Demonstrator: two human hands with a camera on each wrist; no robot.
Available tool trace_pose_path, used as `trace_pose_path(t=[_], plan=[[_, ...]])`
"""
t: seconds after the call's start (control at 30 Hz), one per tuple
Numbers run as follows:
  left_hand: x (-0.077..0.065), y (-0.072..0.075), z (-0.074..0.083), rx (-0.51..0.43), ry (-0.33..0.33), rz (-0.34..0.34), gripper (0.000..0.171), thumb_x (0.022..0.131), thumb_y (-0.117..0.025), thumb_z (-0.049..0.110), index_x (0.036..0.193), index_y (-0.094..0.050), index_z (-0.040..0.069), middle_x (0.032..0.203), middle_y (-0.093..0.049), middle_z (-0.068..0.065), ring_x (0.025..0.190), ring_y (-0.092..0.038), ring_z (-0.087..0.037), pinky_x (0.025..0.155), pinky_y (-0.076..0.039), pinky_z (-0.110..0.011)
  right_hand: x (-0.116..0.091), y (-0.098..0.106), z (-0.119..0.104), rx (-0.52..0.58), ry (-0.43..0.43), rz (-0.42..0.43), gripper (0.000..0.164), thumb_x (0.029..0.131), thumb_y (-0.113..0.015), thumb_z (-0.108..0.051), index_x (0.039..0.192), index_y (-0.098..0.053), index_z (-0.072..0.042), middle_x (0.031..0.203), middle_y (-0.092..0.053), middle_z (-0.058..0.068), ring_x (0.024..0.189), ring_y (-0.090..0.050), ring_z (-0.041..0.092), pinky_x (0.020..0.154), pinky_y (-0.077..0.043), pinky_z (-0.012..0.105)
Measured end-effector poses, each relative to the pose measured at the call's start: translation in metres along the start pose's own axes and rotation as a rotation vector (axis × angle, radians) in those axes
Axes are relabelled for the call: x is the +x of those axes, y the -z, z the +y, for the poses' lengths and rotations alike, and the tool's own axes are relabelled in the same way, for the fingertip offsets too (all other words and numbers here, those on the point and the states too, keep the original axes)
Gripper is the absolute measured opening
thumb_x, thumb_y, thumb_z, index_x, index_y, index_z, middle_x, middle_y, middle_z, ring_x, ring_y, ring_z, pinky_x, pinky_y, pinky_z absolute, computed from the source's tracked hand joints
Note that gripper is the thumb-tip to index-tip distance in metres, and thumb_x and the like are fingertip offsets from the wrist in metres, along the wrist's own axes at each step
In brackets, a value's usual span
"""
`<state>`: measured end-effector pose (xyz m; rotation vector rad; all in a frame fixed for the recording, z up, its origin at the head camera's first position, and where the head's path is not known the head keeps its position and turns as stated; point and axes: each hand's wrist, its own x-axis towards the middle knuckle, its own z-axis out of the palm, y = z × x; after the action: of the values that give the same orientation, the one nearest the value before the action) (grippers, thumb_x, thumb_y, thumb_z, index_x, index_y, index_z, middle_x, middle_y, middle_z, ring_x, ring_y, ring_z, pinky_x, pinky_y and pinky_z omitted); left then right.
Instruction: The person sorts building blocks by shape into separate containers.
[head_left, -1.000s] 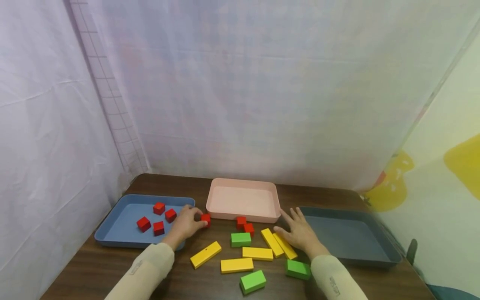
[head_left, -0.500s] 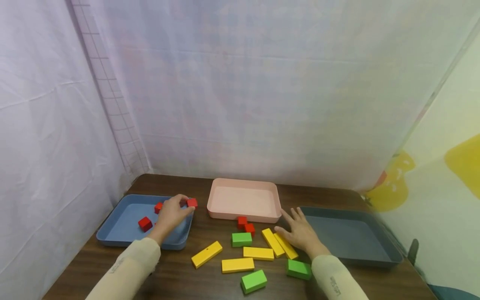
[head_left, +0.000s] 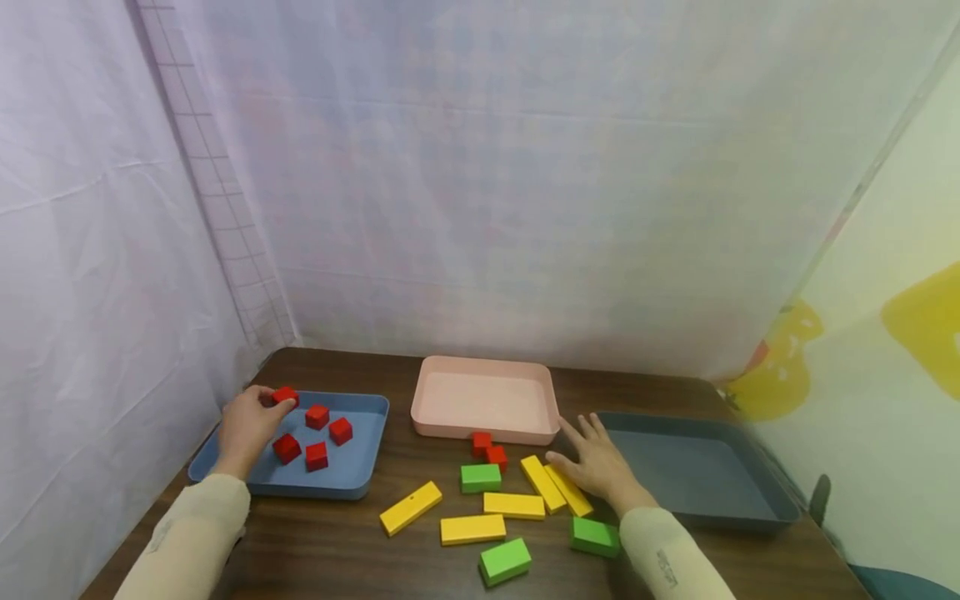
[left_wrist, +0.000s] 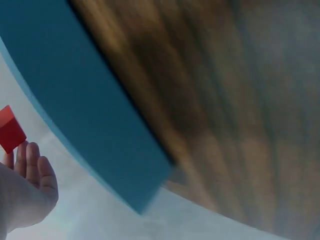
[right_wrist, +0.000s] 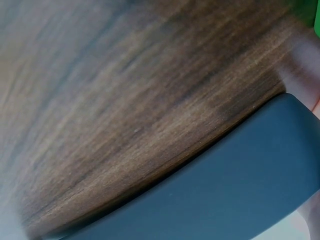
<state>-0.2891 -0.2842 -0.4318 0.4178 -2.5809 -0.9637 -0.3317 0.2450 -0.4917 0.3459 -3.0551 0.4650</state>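
With thumb and fingers my left hand (head_left: 247, 429) pinches a red cube (head_left: 285, 397) over the back left part of the blue tray (head_left: 352, 483). In the left wrist view that red cube (left_wrist: 11, 131) shows at the fingertips, beside the tray's blue wall (left_wrist: 85, 100). Several other red cubes (head_left: 317, 456) lie in this tray. My right hand (head_left: 600, 468), fingers spread, is beside the dark grey-blue tray (head_left: 697, 521), close to two slanted yellow blocks (head_left: 567, 490). It holds nothing visible.
A pink tray (head_left: 483, 435) stands at the back middle. Two red cubes (head_left: 496, 457) lie before it. Nearer are green blocks (head_left: 505, 562) and yellow blocks (head_left: 472, 530) on the brown wooden table (head_left: 337, 550). White curtains (head_left: 480, 183) hang behind and at the left.
My left hand has picked the red cube off the table beside the pink tray and carried it left over the blue tray. My right hand has stayed in place.
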Motion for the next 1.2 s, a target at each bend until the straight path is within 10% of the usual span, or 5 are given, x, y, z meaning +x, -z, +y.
trace_pose_path(t=[0.5,0.9,1.2], plan=[[0.0,-0.004,-0.011,0.111,0.053,-0.121,0.066,0.094,-0.063,0.035,0.134,-0.044,-0.014,0.131,-0.05,-0.036,0.116,-0.051,-0.051,0.092,-0.043,-0.063,0.0,0.002,0.002,-0.015,-0.026,-0.013,0.081,0.094,-0.05,-0.065,0.157,-0.032,-0.018,0.159,-0.021,0.026,0.148,-0.006,0.045,0.109,-0.019,0.072],[-0.003,-0.031,0.049,0.012,-0.116,-0.13,0.055,0.095,-0.065,0.027,0.136,-0.05,-0.006,0.131,-0.053,-0.031,0.118,-0.051,-0.046,0.098,-0.042,-0.06,0.0,0.002,-0.001,-0.008,-0.018,-0.011,0.08,0.094,-0.051,-0.064,0.156,-0.033,-0.017,0.159,-0.021,0.027,0.148,-0.006,0.045,0.109,-0.018,0.072],[-0.021,-0.077,0.101,-0.067,-0.257,-0.218,0.048,0.091,-0.073,0.025,0.129,-0.059,-0.002,0.123,-0.062,-0.021,0.113,-0.058,-0.037,0.096,-0.047,-0.053,-0.001,0.001,-0.006,-0.004,-0.009,-0.014,0.079,0.095,-0.051,-0.062,0.156,-0.033,-0.016,0.159,-0.021,0.027,0.148,-0.006,0.045,0.11,-0.018,0.071]])
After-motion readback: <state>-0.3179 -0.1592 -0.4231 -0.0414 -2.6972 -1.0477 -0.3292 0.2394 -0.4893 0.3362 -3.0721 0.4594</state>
